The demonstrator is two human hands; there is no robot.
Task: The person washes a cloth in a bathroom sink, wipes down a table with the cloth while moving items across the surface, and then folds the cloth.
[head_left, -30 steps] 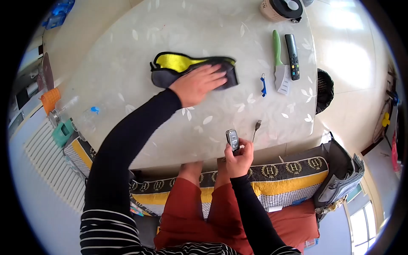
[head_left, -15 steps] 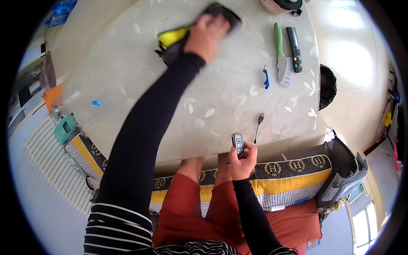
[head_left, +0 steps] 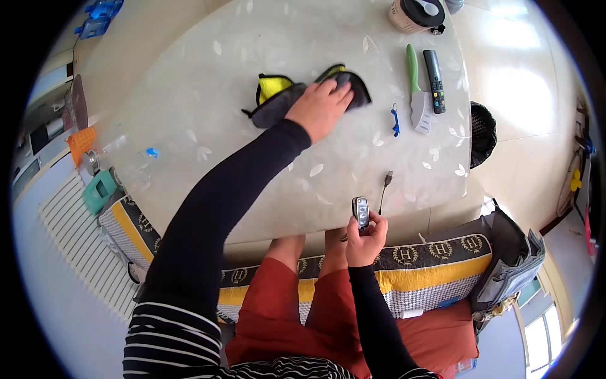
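Note:
My left hand (head_left: pixel 320 110) presses on a grey and yellow cleaning cloth (head_left: pixel 276 104) on the table, its fingers closed over the crumpled right part. The cloth's yellow side shows at two folded-up edges. Near the table's front edge, my right hand (head_left: pixel 366 240) grips a car key (head_left: pixel 360 211) upright between thumb and fingers, buttons facing me. Just right of the key, a short black USB cable (head_left: pixel 386 189) lies on the table. A small blue bottle opener (head_left: pixel 396 121) rests to the right of the cloth.
A green-handled knife (head_left: pixel 415 88) and a black remote control (head_left: pixel 435 82) lie side by side at the right. Behind them stands a lidded tub (head_left: pixel 409 18) with a white spoon on top. A blue scrap (head_left: pixel 152 153) is at the left; a black bin (head_left: pixel 483 134) stands beyond the right edge.
My left hand has come nearer to me with the cloth, and more of its yellow side shows. My right hand still holds the car key, shifted slightly right in view.

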